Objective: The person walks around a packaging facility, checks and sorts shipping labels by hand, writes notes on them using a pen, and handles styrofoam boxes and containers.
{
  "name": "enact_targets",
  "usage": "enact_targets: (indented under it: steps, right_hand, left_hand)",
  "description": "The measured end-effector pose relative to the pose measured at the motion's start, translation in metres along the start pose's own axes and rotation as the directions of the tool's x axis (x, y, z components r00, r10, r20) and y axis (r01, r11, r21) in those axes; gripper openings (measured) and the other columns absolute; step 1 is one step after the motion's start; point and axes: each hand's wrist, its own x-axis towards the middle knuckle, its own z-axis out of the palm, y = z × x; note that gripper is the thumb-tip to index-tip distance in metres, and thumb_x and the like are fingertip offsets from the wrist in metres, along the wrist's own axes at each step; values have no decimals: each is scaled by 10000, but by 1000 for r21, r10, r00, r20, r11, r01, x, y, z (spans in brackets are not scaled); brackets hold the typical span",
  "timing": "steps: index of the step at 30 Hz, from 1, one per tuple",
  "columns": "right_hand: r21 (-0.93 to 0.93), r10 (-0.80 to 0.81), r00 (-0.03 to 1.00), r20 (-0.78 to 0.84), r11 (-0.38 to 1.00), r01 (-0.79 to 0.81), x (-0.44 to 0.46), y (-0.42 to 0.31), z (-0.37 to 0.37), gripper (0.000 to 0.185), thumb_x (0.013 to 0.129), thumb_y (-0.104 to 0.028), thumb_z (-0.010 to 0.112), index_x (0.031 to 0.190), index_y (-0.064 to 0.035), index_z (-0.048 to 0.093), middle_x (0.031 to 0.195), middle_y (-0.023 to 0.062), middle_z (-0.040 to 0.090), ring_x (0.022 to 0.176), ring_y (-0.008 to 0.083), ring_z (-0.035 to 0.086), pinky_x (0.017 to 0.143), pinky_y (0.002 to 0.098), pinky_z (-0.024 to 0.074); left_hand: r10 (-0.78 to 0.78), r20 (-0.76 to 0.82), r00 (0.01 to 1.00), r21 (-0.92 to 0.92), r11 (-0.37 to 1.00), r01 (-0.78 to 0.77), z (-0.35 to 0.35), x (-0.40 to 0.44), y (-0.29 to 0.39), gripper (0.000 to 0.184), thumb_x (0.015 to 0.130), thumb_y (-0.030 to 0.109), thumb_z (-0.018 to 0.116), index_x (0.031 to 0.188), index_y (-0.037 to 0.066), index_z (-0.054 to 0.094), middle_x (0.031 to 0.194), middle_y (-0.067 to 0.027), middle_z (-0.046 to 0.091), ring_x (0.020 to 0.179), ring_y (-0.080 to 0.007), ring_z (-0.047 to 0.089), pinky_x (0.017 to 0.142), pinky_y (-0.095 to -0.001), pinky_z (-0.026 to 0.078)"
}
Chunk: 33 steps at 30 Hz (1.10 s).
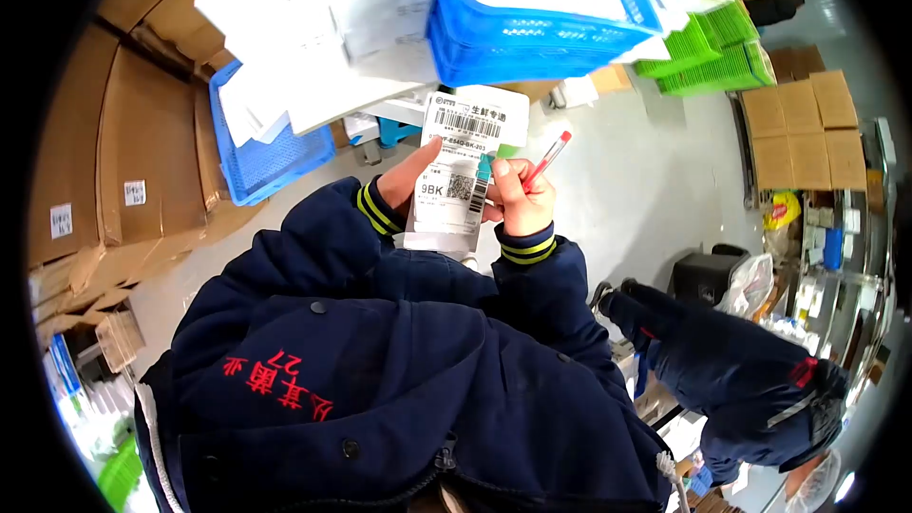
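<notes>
Open floor [655, 190] to your right.
Stacked blue baskets [532, 47] block ahead; blue crate [306, 158] left; co-worker [727, 361] lower right.

Papers [332, 19] piled at the head view's upper edge run out of frame, their fine print washed out by glare. Fingertips of the left hand [407, 176] disappear behind the printed label [456, 166], whose smallest lines defy reading, while a co-worker's [731, 375] face is hidden at lower right.
</notes>
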Motion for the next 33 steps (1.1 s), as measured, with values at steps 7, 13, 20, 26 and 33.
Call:
enact_targets:
  steps: [7,13,20,26,33]
  right_hand:
    - [-72,-17,991,134,997,27,26,28,86,235,848,-178,559,704,4,522,499,26,440,393,110,419,379,246,364]
    - [-128,17,976,217,992,11,32,43,109,282,856,-177,545,640,-5,487,495,29,444,399,126,445,379,252,356]
    - [-442,27,994,103,897,22,36,84,100,254,827,-224,596,750,18,608,545,-3,487,461,67,429,425,211,322]
    - [-461,159,986,-59,871,-168,132,154,66,254,774,-263,648,746,-12,619,520,-37,470,441,38,403,411,199,314]
    - [-698,207,974,-92,684,-211,224,220,102,363,673,-359,705,649,-6,622,593,54,592,476,94,464,464,235,381]
  left_hand:
    - [64,24,998,59,996,-65,-39,-62,64,559,914,425,265,1249,-20,313,1091,-213,526,823,-361,599,757,-388,486]
    - [25,45,999,104,994,-29,-57,-88,81,503,888,327,374,1225,-46,357,1023,-235,556,901,-327,585,798,-392,468]
    - [85,-290,953,186,982,-31,-79,-119,64,338,834,149,488,1120,-30,459,909,-199,596,807,-300,615,725,-371,500]
    - [138,-419,897,-52,983,-176,-130,-152,68,322,858,185,470,1120,-1,449,1009,-231,562,909,-354,579,809,-415,481]
    - [151,-500,853,-207,935,-287,-119,-157,75,450,869,228,392,1269,30,336,1136,-259,482,1031,-397,501,870,-473,424]
